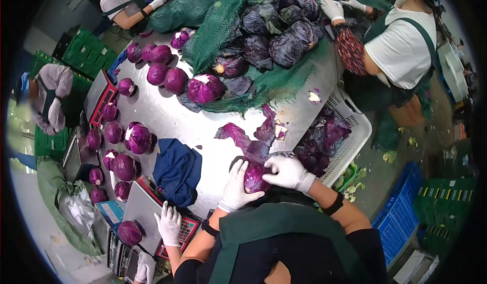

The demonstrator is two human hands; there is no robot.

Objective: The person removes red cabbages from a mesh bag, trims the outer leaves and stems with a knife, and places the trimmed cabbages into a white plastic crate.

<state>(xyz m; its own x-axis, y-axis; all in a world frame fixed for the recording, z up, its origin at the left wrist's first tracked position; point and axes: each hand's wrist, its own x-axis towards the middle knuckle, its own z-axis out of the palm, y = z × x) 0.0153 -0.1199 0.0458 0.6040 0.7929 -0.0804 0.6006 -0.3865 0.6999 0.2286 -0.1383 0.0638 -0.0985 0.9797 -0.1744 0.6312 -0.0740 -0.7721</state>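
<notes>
A shiny red cabbage (pixel 255 177) is between my two white-gloved hands at the near edge of the metal table. My left hand (pixel 236 188) curves around its left side, fingers and thumb pressed to it. On the other side my right hand (pixel 290 173) has its fingers curled in against the cabbage. Something dark shows along the top of that hand; I cannot make out whether it is a leaf or a tool. Loose purple outer leaves (pixel 248 141) lie just beyond the cabbage, with a pale cut stem piece (pixel 280 130) beside them.
A white crate (pixel 350 139) of stripped leaves stands to the right. Unpeeled cabbages (pixel 289 43) lie on green netting (pixel 213 35) at the back; trimmed cabbages (pixel 125 166) sit left. A blue cloth (pixel 176 172), a scale (pixel 144 215) and a co-worker's gloved hand (pixel 168 224) are nearby.
</notes>
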